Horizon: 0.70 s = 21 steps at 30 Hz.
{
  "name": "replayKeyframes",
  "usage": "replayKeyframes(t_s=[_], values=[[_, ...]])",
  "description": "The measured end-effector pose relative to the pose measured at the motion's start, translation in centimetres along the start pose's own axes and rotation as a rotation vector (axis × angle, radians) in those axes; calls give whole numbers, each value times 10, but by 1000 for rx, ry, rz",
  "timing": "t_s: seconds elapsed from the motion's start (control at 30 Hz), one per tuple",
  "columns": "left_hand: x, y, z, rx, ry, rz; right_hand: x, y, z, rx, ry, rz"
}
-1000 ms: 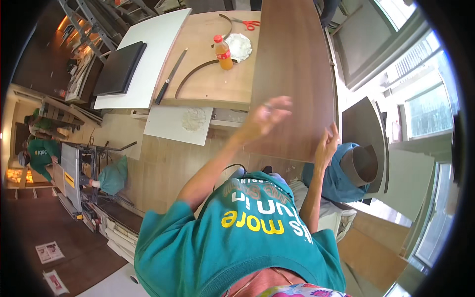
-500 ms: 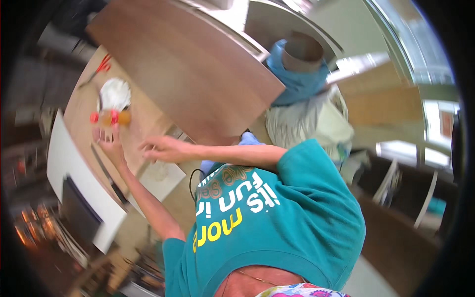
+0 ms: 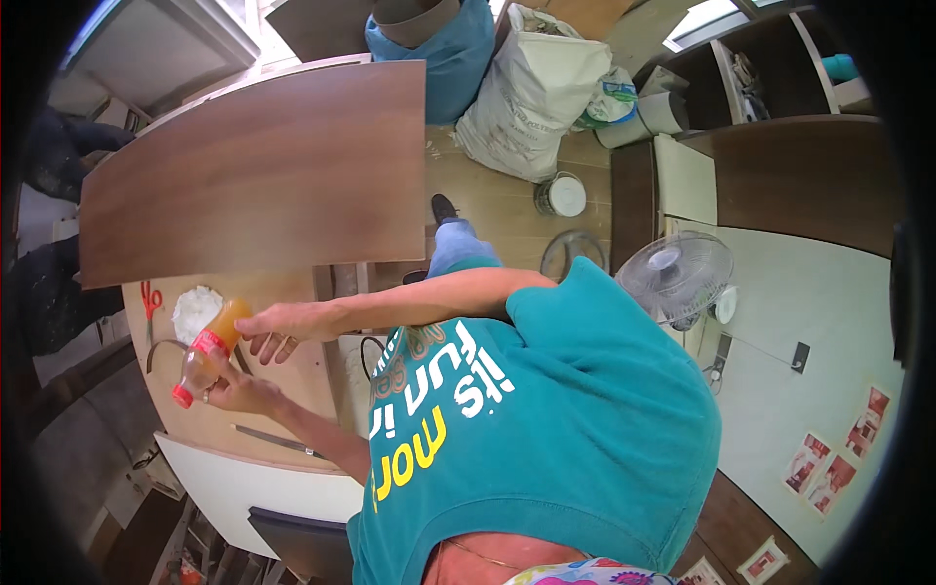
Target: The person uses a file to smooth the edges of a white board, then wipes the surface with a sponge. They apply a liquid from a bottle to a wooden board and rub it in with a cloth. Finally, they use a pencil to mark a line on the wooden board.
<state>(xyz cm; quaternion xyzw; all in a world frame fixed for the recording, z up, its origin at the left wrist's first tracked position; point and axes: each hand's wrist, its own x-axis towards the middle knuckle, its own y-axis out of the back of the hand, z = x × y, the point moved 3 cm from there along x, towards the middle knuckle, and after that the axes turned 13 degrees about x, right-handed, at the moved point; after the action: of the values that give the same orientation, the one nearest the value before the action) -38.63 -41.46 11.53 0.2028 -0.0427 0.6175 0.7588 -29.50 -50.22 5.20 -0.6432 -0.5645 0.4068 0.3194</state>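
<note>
Largest item: a brown wood-grain panel [image 3: 263, 171], flat, smooth and straight-ended, overlapping the far part of a pale wooden worktop [image 3: 302, 375] and hiding that part from view. A smooth white panel [image 3: 249, 487] lies along the worktop's other edge, bearing a flat black board [image 3: 302, 541] that is partly hidden by the green cloth shirt [image 3: 556, 409].

On the floor beyond stand a creased white woven sack [image 3: 531, 102] and, beside it, a soft blue bag [image 3: 444, 58] with a curled brown sheet [image 3: 414, 21] at its mouth. A round fan [image 3: 675, 276] with a wire cage stands to the right; a round bucket [image 3: 563, 195] with a white top sits near the sack.

A slim-bladed knife [image 3: 273, 438] lies on the worktop, partly covered by the left forearm. The bottle [image 3: 210, 349], clear plastic with orange liquid, red label and red cap, is tilted over the worktop, cap toward the lower left; clearance cannot be judged. The left hand [image 3: 239, 390] is wrapped round its middle. The right hand [image 3: 283, 327] has bent fingers, its thumb at the bottle's base; whether it pinches cannot be told.

Just beside the bottle lies a rough, crumpled white mass [image 3: 197, 310]; near that, red-handled scissors [image 3: 151, 299].
</note>
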Motion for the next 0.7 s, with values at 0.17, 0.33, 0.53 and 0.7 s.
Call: replayKeyframes(t_s=[0.17,0.33,0.53,0.7], values=[[-9,3,-10,-136,140,-35,18,-46,5,365,122,-82],[-24,1,20,-84,3,-129,40,-51,-9,523,225,-105],[-50,68,-67,262,124,-105,36,-23,-54,489,196,163],[-31,105,-131,726,57,66,17,-11,-88,236,390,78]])
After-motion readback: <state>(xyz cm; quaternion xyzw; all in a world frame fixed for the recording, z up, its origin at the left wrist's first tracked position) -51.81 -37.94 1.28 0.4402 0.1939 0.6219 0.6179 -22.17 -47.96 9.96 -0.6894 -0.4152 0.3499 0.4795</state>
